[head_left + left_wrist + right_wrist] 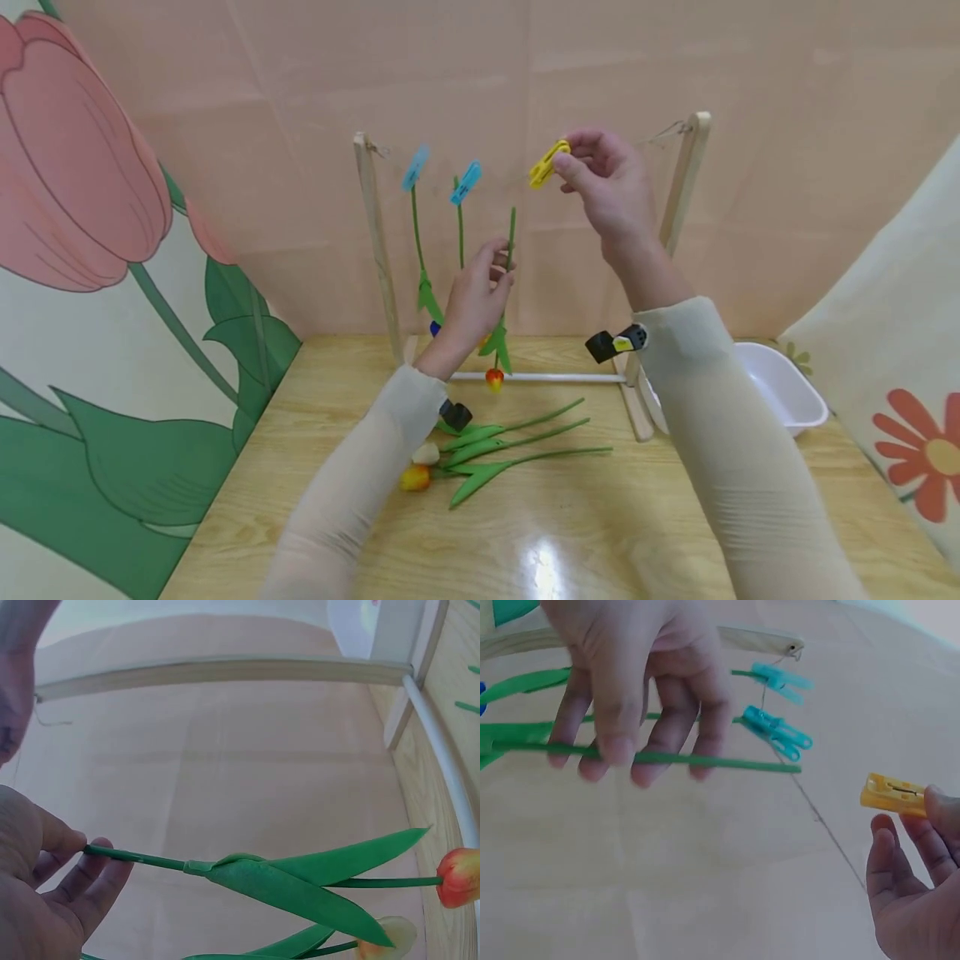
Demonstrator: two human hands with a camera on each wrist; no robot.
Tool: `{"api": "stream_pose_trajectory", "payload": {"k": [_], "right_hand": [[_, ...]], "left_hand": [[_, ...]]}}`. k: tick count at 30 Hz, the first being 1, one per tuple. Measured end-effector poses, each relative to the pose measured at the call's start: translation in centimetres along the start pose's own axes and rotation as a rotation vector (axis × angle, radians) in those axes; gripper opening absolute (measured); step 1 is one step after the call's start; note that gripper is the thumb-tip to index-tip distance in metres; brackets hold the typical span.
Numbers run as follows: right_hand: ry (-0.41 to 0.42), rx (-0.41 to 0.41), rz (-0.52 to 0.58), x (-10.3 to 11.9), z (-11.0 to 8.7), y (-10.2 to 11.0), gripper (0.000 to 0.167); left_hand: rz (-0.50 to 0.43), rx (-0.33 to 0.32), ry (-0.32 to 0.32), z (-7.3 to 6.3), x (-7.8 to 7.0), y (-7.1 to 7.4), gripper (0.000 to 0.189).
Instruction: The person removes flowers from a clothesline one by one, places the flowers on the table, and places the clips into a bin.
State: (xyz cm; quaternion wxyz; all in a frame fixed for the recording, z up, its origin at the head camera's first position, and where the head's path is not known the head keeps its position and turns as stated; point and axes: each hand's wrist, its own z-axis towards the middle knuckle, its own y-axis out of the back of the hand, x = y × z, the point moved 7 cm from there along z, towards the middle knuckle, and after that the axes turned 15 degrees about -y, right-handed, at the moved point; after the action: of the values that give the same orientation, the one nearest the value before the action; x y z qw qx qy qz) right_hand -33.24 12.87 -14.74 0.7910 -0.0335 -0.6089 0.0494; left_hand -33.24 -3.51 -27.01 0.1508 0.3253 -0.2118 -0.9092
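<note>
Left hand pinches red tulip by its stem, bloom down, beside tulips hung from blue pegs. Right hand pinches yellow peg, fingers curled, apart from the stem.

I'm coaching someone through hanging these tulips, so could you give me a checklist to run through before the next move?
1. Tulip stem pinched by the left hand: ok.
2. Stem's upper end bare above the fingers: ok.
3. Yellow clothespin in the right hand: ok.
4. Yellow clothespin clipped onto that stem: not ok, the two are apart.
5. Yellow clothespin squeezed open: cannot tell, too small to judge.
6. Blue clothespins holding two other tulips at the string: ok.
</note>
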Motion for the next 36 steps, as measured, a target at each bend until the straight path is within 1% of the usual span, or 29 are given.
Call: {"api": "stream_pose_trajectory", "payload": {"k": [2,5,7,9,13,14,18,20,22,26,29,32,35,36], "right_hand": [[0.008,0.009,-0.011,0.0,-0.1,0.2,0.012],[0.010,0.018,-0.042,-0.1,-0.3,0.7,0.013],[0.008,0.027,-0.068,-0.2,-0.4,1.1,0.014],[0.009,0.031,-0.115,-0.4,-0.5,1.5,0.016],[0.005,0.025,-0.215,-1.0,-0.8,2.8,0.021],[-0.002,0.021,-0.223,-1.2,-0.8,3.2,0.023],[-0.029,0.010,-0.208,-2.0,-1.2,4.6,0.027],[-0.041,0.013,-0.185,-2.6,-1.4,5.2,0.027],[-0.051,0.016,-0.191,-3.3,-1.8,5.8,0.028],[-0.040,0.050,-0.176,-4.6,-2.6,7.1,0.027],[-0.017,0.095,-0.130,-5.5,-3.2,8.0,0.024],[-0.010,0.118,-0.126,-6.4,-4.0,9.0,0.023],[-0.026,0.132,-0.140,-7.4,-4.9,10.0,0.025],[-0.034,0.142,-0.129,-7.8,-5.2,10.4,0.026]], "left_hand": [[-0.010,0.003,-0.003,0.0,-0.2,0.2,0.041],[-0.019,-0.002,-0.030,0.0,-0.6,0.6,0.041],[-0.008,-0.009,-0.051,0.1,-0.7,1.0,0.041],[0.003,-0.012,-0.070,0.1,-0.8,1.3,0.041],[0.026,-0.003,-0.081,-0.2,-1.0,1.8,0.042],[0.029,0.004,-0.080,-0.3,-1.0,1.8,0.042],[0.045,0.029,-0.078,-0.8,-0.9,2.0,0.044],[0.066,0.041,-0.094,-1.2,-1.0,2.2,0.044],[0.092,0.061,-0.111,-1.6,-0.9,2.3,0.043],[0.130,0.122,-0.143,-2.7,-0.9,2.0,0.043],[0.154,0.158,-0.162,-3.6,-0.7,1.7,0.043],[0.185,0.177,-0.201,-4.3,-0.7,1.5,0.043],[0.215,0.188,-0.237,-4.9,-0.7,1.3,0.043],[0.223,0.190,-0.251,-5.1,-0.6,1.2,0.043]]}}
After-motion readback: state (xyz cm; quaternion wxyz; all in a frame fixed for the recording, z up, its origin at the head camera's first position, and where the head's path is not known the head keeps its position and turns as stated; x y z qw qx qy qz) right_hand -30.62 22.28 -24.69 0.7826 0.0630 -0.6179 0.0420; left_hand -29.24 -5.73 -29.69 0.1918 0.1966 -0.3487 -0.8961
